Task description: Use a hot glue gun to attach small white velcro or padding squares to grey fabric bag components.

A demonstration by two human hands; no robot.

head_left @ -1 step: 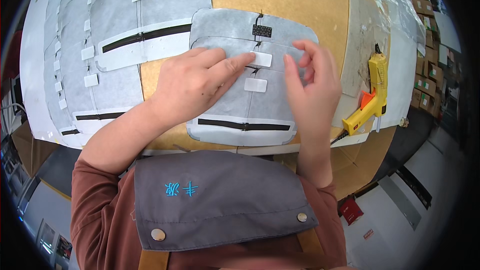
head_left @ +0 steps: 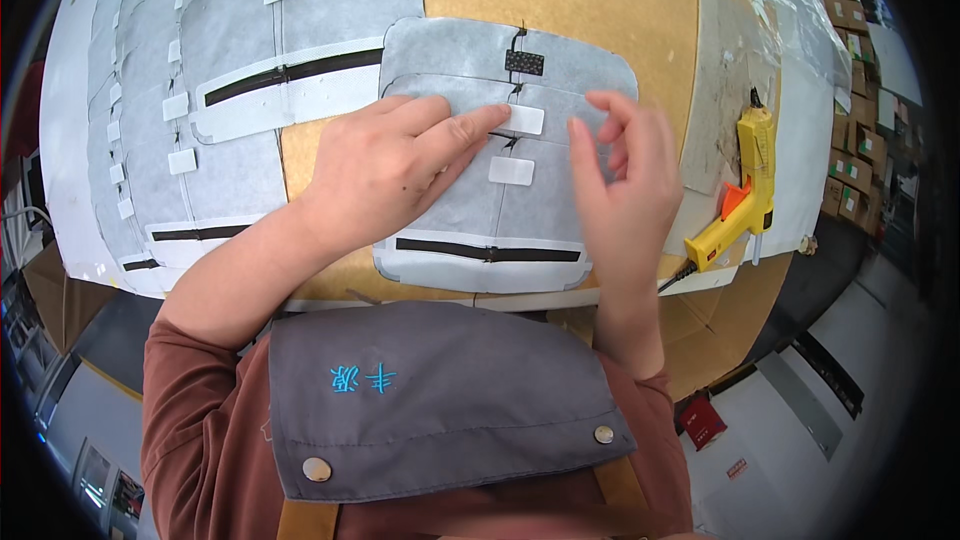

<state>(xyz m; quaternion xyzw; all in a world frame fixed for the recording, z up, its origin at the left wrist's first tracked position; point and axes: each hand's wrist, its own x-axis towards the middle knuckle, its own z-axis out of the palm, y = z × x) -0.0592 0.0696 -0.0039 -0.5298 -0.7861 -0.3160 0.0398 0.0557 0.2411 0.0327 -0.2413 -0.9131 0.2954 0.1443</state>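
A grey fabric panel (head_left: pixel 545 205) with rounded corners lies in front of me, a black strip (head_left: pixel 440 248) along its near edge. White patches sit along its middle line, and a black dotted patch (head_left: pixel 525 62) is farther up. My left hand (head_left: pixel 385 165) rests on the panel. Its index finger stretches onto the left edge of the upper white patch (head_left: pixel 524 120), while other fingers curl under. Over the panel's right side, my right hand (head_left: pixel 628 165) is half curled, thumb apart from the fingers. Nothing shows between them. The lower white patch (head_left: pixel 511 171) lies between the hands.
More grey panels (head_left: pixel 235 20) with white patches overlap on the left of the table. A yellow glue gun (head_left: pixel 752 160) with an orange trigger lies at the right beside a stained board (head_left: pixel 712 90). Clear plastic film (head_left: pixel 790 10) is at the far right; cardboard boxes (head_left: pixel 850 130) stand beyond.
My right hand has shifted very slightly, its fingertips a little lower. The left hand and the panel stay where they were.
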